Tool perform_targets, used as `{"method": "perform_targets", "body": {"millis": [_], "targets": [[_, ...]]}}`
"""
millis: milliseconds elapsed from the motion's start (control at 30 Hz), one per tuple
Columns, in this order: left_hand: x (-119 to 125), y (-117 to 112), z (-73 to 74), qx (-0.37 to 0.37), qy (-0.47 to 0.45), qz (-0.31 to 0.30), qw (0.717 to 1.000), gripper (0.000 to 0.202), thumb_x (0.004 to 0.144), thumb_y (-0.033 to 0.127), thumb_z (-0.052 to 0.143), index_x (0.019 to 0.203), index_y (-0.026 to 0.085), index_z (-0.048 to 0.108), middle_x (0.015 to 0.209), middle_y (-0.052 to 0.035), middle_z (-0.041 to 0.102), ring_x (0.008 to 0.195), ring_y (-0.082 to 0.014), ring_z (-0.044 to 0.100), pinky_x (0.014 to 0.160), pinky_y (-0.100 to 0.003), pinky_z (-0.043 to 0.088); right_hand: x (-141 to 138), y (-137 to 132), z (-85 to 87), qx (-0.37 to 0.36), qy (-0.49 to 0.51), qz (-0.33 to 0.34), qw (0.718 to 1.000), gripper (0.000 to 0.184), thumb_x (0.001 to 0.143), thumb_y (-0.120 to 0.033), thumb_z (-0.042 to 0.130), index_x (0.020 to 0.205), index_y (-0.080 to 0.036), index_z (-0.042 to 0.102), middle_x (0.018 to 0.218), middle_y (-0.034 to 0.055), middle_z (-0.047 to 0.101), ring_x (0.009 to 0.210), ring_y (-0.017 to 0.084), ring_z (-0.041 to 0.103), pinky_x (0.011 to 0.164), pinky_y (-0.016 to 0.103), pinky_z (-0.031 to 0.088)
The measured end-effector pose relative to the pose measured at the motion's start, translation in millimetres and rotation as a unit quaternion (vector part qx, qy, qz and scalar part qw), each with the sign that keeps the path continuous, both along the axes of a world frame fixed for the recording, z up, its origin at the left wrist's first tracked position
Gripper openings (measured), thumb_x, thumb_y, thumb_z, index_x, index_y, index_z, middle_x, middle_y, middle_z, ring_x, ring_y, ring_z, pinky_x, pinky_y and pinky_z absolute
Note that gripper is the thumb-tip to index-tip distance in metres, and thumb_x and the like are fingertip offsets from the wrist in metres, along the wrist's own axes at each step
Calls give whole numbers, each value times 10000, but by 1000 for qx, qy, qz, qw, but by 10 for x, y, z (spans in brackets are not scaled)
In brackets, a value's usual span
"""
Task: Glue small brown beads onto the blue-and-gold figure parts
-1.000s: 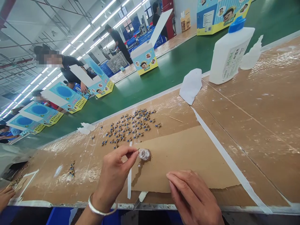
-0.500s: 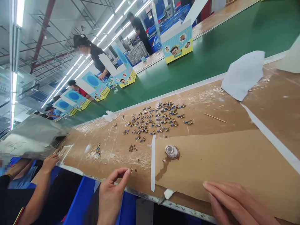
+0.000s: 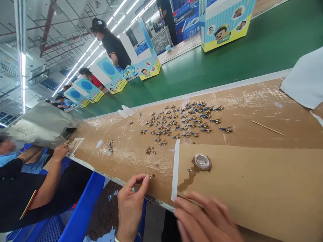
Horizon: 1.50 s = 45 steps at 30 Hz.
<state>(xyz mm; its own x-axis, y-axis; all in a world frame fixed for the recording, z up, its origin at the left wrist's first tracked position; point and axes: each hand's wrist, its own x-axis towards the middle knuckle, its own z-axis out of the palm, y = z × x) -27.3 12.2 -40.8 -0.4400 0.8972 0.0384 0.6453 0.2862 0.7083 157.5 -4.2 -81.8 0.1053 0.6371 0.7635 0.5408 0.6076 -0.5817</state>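
Observation:
My left hand (image 3: 131, 205) is at the near edge of the cardboard-covered bench (image 3: 252, 188), thumb and forefinger pinched by some tiny brown bits (image 3: 150, 175); what is held between them is too small to tell. My right hand (image 3: 204, 220), blurred, lies flat with spread fingers on the cardboard sheet near a white tape strip (image 3: 175, 169). Just beyond it sits a small round clear cap (image 3: 202, 161) with a brown stain beside it. Farther out lie several small blue-and-gold pieces (image 3: 184, 121) and a little heap of brown beads (image 3: 149, 150).
A thin wooden stick (image 3: 267, 128) and a white paper (image 3: 305, 80) lie at right. A green conveyor (image 3: 227, 57) carries printed boxes (image 3: 223, 23). A co-worker's arm (image 3: 47, 181) rests on the bench at left. Below the edge is a blue bin (image 3: 83, 211) of brown pieces.
The view has swung left and down. My left hand left the clear cap and came back to the bench's near edge. My right hand slid left along the cardboard.

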Motion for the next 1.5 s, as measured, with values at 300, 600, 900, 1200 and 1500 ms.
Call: {"method": "perform_targets", "body": {"millis": [300,600,900,1200,1500], "targets": [[-29,-20,-10,4,-53,0,999,176,738,389,673,754,214,693,737,29,683,689,-114,582,667,-166,456,-582,166,-48,-78,-159,63,982,183,819,-127,411,813,-153,592,1062,54,638,1048,216,526,921,374,288],[-14,12,14,-9,-63,-11,998,164,751,373,666,741,211,695,714,30,669,667,-109,595,647,-164,470,-646,153,-79,-91,-177,76,977,187,839,-143,399,813,-170,582,1144,42,609,1084,212,502,929,382,272],[-4,54,61,-29,-16,-21,999,169,745,371,664,728,207,696,706,22,665,653,-120,586,637,-181,469,-644,83,-89,-79,-153,63,983,211,821,-79,378,734,-158,553,1078,73,640,1076,207,537,940,386,278],[21,93,94,-64,-5,3,998,204,700,400,682,698,197,691,693,14,691,639,-129,602,599,-178,483,-671,53,-52,-92,-167,44,981,218,800,-74,379,715,-148,567,1063,99,644,1075,207,535,946,393,268],[17,107,118,-74,6,1,997,238,691,425,681,724,190,705,726,-3,709,642,-144,617,571,-188,493,-836,43,-102,-128,-108,21,986,255,767,-55,354,739,-147,590,1094,103,632,1102,228,505,957,433,272]]}}
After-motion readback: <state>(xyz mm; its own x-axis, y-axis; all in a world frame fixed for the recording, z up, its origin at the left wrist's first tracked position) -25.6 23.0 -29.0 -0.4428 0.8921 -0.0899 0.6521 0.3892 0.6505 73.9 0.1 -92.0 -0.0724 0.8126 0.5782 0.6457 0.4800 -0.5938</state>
